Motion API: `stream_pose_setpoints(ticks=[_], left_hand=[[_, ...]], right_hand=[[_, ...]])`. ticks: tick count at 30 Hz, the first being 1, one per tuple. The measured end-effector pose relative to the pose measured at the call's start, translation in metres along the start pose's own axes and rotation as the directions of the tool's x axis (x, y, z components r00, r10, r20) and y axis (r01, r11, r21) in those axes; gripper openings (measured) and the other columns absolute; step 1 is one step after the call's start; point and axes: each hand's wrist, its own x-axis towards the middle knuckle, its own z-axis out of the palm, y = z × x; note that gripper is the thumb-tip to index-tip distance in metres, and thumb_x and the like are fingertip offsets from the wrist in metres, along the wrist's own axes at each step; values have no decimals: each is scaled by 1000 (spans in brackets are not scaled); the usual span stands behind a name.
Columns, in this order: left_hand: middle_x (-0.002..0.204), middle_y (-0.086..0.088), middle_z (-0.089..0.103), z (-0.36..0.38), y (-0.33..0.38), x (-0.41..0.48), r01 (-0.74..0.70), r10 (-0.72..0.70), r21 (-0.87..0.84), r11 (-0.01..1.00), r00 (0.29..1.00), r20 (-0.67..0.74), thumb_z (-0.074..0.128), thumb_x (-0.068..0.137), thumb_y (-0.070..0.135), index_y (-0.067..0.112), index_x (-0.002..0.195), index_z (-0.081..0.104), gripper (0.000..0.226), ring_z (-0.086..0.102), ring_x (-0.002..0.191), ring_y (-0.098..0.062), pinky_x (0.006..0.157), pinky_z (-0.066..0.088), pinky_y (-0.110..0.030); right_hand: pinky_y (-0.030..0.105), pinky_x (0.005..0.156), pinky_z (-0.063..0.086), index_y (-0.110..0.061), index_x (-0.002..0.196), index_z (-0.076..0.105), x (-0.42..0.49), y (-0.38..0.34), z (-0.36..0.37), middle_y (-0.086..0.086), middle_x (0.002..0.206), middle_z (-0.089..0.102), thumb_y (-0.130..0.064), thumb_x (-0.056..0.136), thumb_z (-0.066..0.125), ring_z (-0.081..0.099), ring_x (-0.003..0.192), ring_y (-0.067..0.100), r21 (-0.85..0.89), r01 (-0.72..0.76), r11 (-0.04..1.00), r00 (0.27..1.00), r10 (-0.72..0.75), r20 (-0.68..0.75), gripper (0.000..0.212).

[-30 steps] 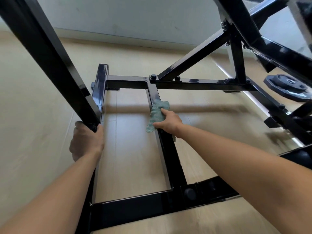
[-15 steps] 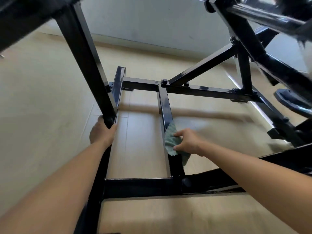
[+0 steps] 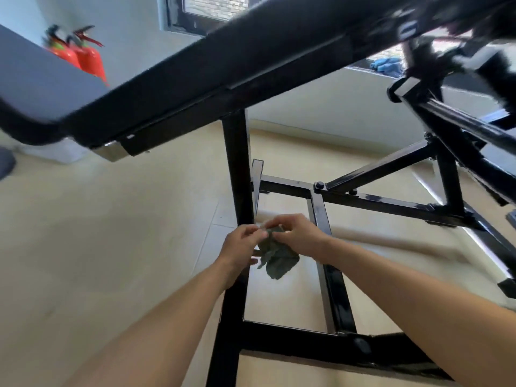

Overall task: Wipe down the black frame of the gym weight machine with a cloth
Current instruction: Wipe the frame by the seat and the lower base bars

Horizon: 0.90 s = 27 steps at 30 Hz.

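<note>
The black frame (image 3: 332, 280) of the weight machine lies as a grid of glossy bars on the pale floor, with an upright post (image 3: 237, 169) rising to a padded bench overhead. A crumpled grey-green cloth (image 3: 277, 256) hangs in the air between the post and the centre bar. My left hand (image 3: 241, 245) and my right hand (image 3: 297, 236) meet above the floor and both pinch the cloth's top edge. Neither hand touches the frame.
The black bench pad (image 3: 223, 71) crosses the top of the view. Diagonal braces (image 3: 377, 166) rise at the right. Two red fire extinguishers (image 3: 81, 55) stand by the far wall at left. A blue cloth (image 3: 386, 65) lies on the window sill.
My right hand lifted the cloth off the centre bar. My left hand let go of the upright post and came over to take the cloth too. The view tilted upward.
</note>
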Motion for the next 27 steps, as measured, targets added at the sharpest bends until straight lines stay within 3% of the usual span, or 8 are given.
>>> stream_pose_setpoints(ticks=[3,5,7,9,14,18,23,27], left_hand=[[97,-14,74,-9,10,-4,-18,10,-63,998,991,-133,70,93,12,7,109,71,16,72,84,-30,78,63,-44],[98,-10,74,-14,15,-1,-38,22,-86,996,983,-183,69,95,16,8,107,71,14,73,89,-27,82,63,-44],[96,-5,74,-14,26,4,-79,44,-135,988,969,-243,67,97,20,15,102,70,8,73,90,-25,81,63,-42],[95,-4,73,-11,40,9,-126,59,-200,972,950,-308,65,97,20,21,94,68,5,72,91,-26,82,63,-44],[96,-1,72,2,70,23,-204,57,-347,915,919,-390,66,95,20,27,87,69,11,71,93,-22,80,62,-38],[92,-11,74,-5,90,36,-295,81,-420,858,886,-457,65,94,13,17,92,70,7,75,71,-19,72,64,-40],[97,-10,73,-25,117,48,-444,115,-436,783,792,-600,65,92,9,18,93,70,11,74,87,-25,76,64,-38],[85,-11,71,-33,139,57,-509,78,-487,710,744,-664,66,89,1,13,84,69,14,68,55,-12,53,54,-21]], right_hand=[[25,71,60,-24,105,69,3,-30,-5,8,105,66,-4,95,59,66,93,21,-98,40,994,994,-49,-96,24],[10,54,48,-25,107,67,3,-45,-8,2,99,64,-6,93,65,61,84,12,-187,40,982,989,-65,-129,24],[5,46,42,-23,108,67,6,-57,-10,-1,95,62,-6,90,69,59,80,8,-208,31,978,982,-69,-178,25],[7,50,47,-20,109,69,12,-68,-11,2,97,63,-6,86,73,61,82,12,-156,26,987,965,-66,-255,27],[34,80,62,-21,105,70,20,-72,-13,8,102,68,1,80,75,68,95,24,102,23,995,924,18,-382,33],[36,74,63,-21,107,72,41,-85,-21,3,94,70,2,81,74,70,88,21,169,149,974,875,-50,-482,35],[19,69,51,-27,86,69,73,-119,-13,-14,79,65,-8,79,77,61,72,2,-21,379,925,685,-296,-666,22],[2,63,33,-30,78,65,96,-123,-14,-5,82,60,-23,78,83,50,69,-4,-94,438,894,592,-366,-718,19]])
